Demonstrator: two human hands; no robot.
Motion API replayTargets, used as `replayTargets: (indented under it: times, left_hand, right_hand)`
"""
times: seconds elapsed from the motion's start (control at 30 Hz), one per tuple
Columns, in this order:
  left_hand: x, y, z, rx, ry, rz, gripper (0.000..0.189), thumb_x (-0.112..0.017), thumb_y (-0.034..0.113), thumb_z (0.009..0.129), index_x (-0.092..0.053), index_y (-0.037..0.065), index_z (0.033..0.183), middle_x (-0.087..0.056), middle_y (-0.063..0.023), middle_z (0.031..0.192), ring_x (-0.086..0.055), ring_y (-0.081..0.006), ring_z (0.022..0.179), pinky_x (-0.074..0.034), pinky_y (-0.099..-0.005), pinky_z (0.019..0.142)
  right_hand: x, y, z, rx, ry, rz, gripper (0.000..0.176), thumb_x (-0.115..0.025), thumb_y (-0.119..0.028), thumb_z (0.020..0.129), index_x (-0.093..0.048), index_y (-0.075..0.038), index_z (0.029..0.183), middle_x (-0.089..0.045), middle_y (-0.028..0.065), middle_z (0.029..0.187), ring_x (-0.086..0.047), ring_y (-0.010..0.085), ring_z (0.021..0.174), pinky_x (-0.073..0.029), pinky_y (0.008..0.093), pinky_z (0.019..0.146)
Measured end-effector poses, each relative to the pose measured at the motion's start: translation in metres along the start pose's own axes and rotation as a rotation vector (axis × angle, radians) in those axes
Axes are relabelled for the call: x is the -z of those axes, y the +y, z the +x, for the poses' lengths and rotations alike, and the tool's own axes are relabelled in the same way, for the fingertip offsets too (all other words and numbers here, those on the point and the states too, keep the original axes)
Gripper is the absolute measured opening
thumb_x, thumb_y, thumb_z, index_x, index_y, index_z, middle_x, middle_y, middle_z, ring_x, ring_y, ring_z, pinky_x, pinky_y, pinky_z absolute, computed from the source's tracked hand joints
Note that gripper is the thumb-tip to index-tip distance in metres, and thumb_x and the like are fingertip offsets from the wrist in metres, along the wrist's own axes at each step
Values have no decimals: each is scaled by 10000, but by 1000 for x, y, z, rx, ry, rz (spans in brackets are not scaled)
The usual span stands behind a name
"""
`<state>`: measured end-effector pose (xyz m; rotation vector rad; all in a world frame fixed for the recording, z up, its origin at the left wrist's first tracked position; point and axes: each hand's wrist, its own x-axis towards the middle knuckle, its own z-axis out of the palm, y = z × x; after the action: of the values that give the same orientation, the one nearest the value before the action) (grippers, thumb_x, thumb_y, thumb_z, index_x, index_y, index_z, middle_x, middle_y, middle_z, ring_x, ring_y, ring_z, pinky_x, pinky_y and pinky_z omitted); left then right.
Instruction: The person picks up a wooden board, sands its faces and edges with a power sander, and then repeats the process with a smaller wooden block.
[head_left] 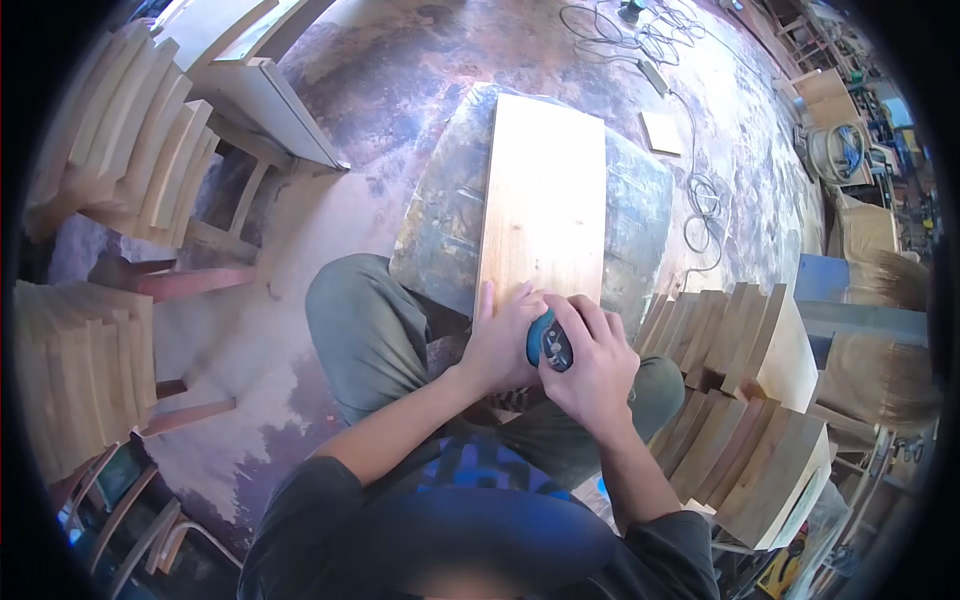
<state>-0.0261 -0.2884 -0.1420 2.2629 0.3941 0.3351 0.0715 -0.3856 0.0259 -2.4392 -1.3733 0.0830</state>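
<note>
A long pale wooden board (pixel 548 190) lies lengthwise in front of me, its near end by my crossed legs. My right hand (pixel 600 365) is wrapped round a teal and black hand-held power tool (pixel 549 340) at the near end of the board. The underside of the tool is hidden, so its exact kind cannot be told. Close beside it, my left hand (pixel 500 335) rests on the board's near left part with fingers stretched forward. Its thumb side meets the tool and is partly covered.
Beneath the board is a stained, low work surface (pixel 435 220). Wooden pieces are stacked at left (pixel 90 380) and right (pixel 740 460). A small pale panel (pixel 660 133), a power strip (pixel 653 77) and a looped cable (pixel 703 200) lie on the floor.
</note>
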Motion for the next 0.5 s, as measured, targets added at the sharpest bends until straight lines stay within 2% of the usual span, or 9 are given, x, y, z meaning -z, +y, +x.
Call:
replayTargets:
  times: [0.03,0.1,0.2,0.27,0.3,0.37,0.43,0.47,0.5]
  left_hand:
    - [3,5,3,20,-18,-28,926,-924,445,781,-518,67,1523,-579,-217,1587,-461,-467,1585,-87,-812,1301]
    - [-2,-11,38,-42,132,-127,945,-930,460,778,-516,102,1548,-584,-202,1590,-448,-453,1598,-86,-808,1306]
    - [19,-30,123,-87,126,-106,1099,-968,579,666,-527,122,1562,-605,-182,1574,-435,-423,1609,-114,-810,1302]
    - [50,-23,171,10,28,-144,907,-978,570,620,-658,75,1309,-725,-172,1290,-671,-389,1323,-184,-733,1312]
    - [46,-23,180,10,113,-155,822,-976,529,616,-664,73,1225,-732,-150,1206,-715,-375,1186,-215,-698,1309]
    - [35,-22,169,45,95,-182,838,-961,519,664,-653,72,1303,-721,-158,1267,-673,-380,1299,-203,-725,1306]
    - [16,-14,120,-42,213,-146,805,-916,476,760,-624,66,1388,-692,-176,1336,-593,-401,1425,-199,-753,1300]
    - [15,-4,89,-40,197,-136,781,-892,459,804,-608,64,1415,-668,-187,1375,-555,-421,1461,-201,-769,1294]
    - [16,2,60,-39,187,-123,756,-868,441,848,-593,62,1441,-645,-198,1414,-516,-440,1498,-202,-784,1288]
  right_hand:
    - [-1,0,1,-21,12,-2,640,-840,-132,711,-769,-232,1338,-730,66,1288,-730,331,1117,-635,430,904]
    - [-14,13,29,-14,152,-77,635,-823,-153,700,-760,-238,1326,-726,45,1276,-723,321,1062,-637,447,819]
    - [-31,47,99,-36,243,-139,490,-772,-317,872,-745,-281,1361,-761,63,1238,-751,347,1079,-638,472,817]
    - [-25,58,142,-103,186,-157,475,-747,-374,902,-735,-297,1371,-760,86,1260,-750,368,1080,-633,506,865]
    - [-25,61,141,-114,187,-158,475,-747,-374,902,-735,-297,1371,-760,86,1260,-750,368,1080,-633,506,865]
    - [-21,67,146,-77,129,-117,613,-793,-292,822,-704,-318,1428,-738,98,1293,-723,384,1157,-612,493,937]
    - [-21,54,100,-49,71,-117,631,-836,-276,804,-715,-265,1423,-719,93,1313,-710,370,1185,-600,472,1010]
    - [-16,43,70,38,140,-100,495,-804,-314,822,-763,-263,1314,-732,89,1312,-742,366,1113,-622,504,875]
    - [-13,30,47,37,92,-138,527,-837,-261,755,-775,-252,1278,-717,74,1286,-740,355,1078,-628,490,838]
